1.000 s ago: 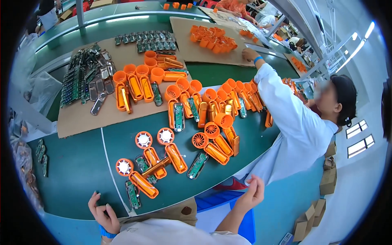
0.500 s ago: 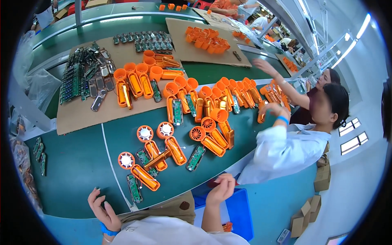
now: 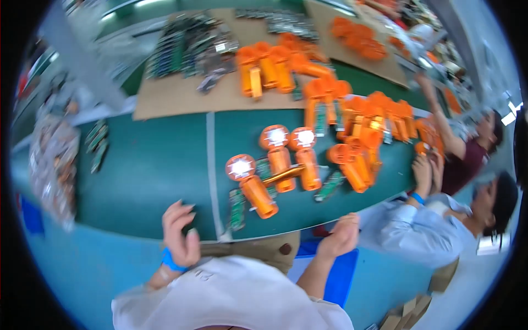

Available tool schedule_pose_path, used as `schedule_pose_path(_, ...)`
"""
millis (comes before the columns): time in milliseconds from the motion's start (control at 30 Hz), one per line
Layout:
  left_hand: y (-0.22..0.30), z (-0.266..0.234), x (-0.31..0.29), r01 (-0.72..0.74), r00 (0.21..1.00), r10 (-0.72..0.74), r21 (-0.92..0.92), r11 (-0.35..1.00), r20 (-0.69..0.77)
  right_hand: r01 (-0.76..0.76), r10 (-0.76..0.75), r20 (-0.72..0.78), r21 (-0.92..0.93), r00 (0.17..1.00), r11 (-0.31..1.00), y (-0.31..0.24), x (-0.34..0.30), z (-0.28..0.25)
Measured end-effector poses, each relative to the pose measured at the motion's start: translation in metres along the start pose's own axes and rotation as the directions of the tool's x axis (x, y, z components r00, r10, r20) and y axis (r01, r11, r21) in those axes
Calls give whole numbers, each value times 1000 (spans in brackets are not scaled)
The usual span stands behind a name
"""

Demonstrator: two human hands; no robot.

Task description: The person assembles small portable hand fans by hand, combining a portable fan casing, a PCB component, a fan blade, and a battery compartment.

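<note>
My left hand (image 3: 180, 237) hovers at the near edge of the green belt (image 3: 148, 170), fingers loosely curled and holding nothing, while my right hand (image 3: 340, 237) sits just off the belt edge, half open and also empty as far as the blur lets me judge. The nearest orange flashlight body (image 3: 252, 190) lies ahead, between the two hands and a little closer to the left. Its long axis runs diagonally, with the round lens head pointing away and to the left and the handle toward my right hand, and a green circuit board (image 3: 237, 209) lies just beside it.

Brown cardboard boxes (image 3: 410, 311) stacked on the floor at lower right; a clear plastic bag (image 3: 52, 159) at far left
</note>
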State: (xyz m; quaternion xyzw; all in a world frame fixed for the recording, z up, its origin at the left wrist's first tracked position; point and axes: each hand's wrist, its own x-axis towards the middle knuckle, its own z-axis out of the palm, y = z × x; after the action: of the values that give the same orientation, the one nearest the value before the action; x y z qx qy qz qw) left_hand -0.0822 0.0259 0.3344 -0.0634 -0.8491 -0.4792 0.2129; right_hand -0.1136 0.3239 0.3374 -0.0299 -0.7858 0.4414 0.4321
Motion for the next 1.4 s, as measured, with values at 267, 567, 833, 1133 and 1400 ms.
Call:
schedule_pose_path(267,-6,-1,10,-65,997,67,-64,996,38,26,17,419,-97,908,995,-62,15,36)
schedule_pose_path(567,26,28,26,37,983,-81,250,968,167,149,144,624,-392,768,908,-78,-15,69)
schedule_pose_path(833,23,53,40,46,979,-100,282,958,180,50,178,597,-346,782,937,-80,-33,72)
schedule_pose_path(1133,11,13,38,491,816,-326,-275,827,477,24,162,674,-258,721,966,-87,-32,64)
schedule_pose_path(1400,12,9,38,461,804,-333,-162,872,493,6,181,702,-254,689,967,-91,-25,65)
